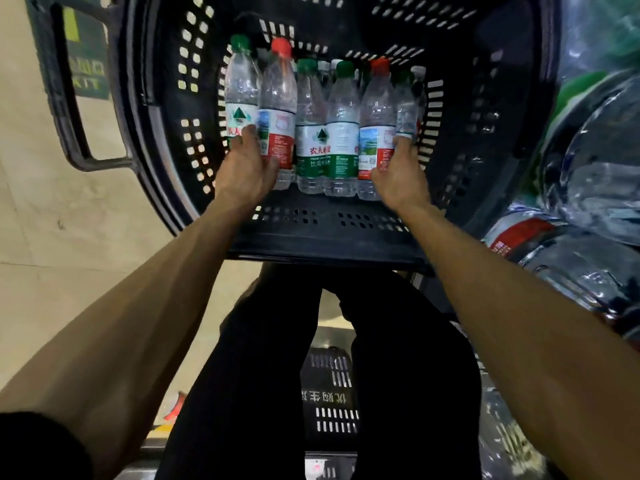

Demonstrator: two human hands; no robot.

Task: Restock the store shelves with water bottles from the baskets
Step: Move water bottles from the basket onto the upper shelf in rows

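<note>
The step in hand is the pick-up from the black shopping basket (322, 230). A row of water bottles (341, 133) stands upright inside it, shoulder to shoulder, against the basket's far wall. Some have green caps and green labels; others have red caps and red-and-white labels.

The left hand (244, 168) is at the basket's left end of the row. Its fingers (247, 133) lie on the label of the outermost green-capped bottle (241, 88), and its thumb side rests against the red-capped bottle (278, 98) next to it. The right hand (401, 171) mirrors it at the basket's right end, with its fingers (403, 140) against the last small bottle (406, 109). Both hands are bent round the end bottles. I cannot tell whether they are grasping firmly or only pressing inward.

It looks as though the whole row is to be squeezed between the palms and lifted out at once. That would call for even inward pressure from both ends and a straight rise clear of the basket's rim, or the middle bottles could sag and drop out.

Film-wrapped packs of bottles (588, 188) lie just right of the basket, and a second black basket (329, 403) sits below it between the person's legs. No shelf is in view, so the stocking itself is not yet done.
</note>
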